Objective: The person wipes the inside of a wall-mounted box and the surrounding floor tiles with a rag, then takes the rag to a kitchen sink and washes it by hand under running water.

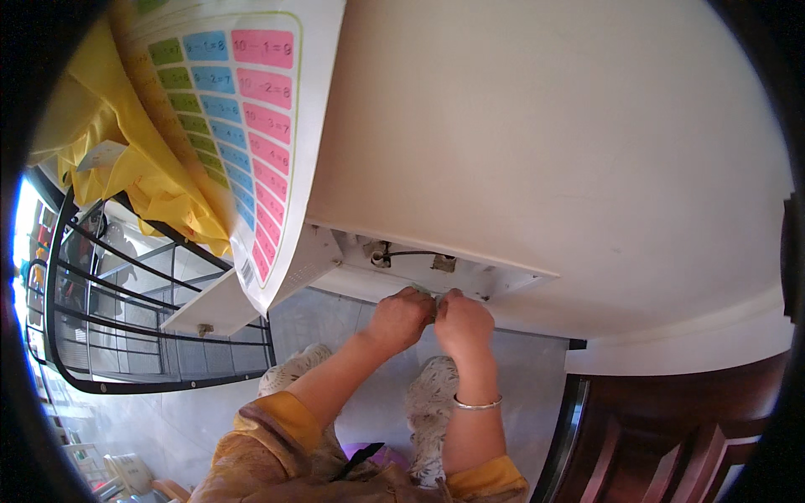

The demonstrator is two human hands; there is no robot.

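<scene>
My left hand (401, 319) and my right hand (465, 324) meet in front of a white recessed wall box (412, 267). Between their fingers they grip a small pale green piece (434, 303), mostly hidden, which looks like cloth. Inside the box, a black cable (412, 253) runs from a pipe end (378, 257) to a rough cutout (444, 263). The box's white door (217, 302) hangs open to the left, with a small latch (205, 329) near its outer end. A bangle circles my right wrist.
A printed subtraction chart (308, 144) hangs on the wall and overlaps the box door. At left stands a black metal rack (56, 314) beneath yellow fabric (126, 170). A dark wooden door (654, 434) is at lower right. Below me is a purple thing (393, 457), partly hidden.
</scene>
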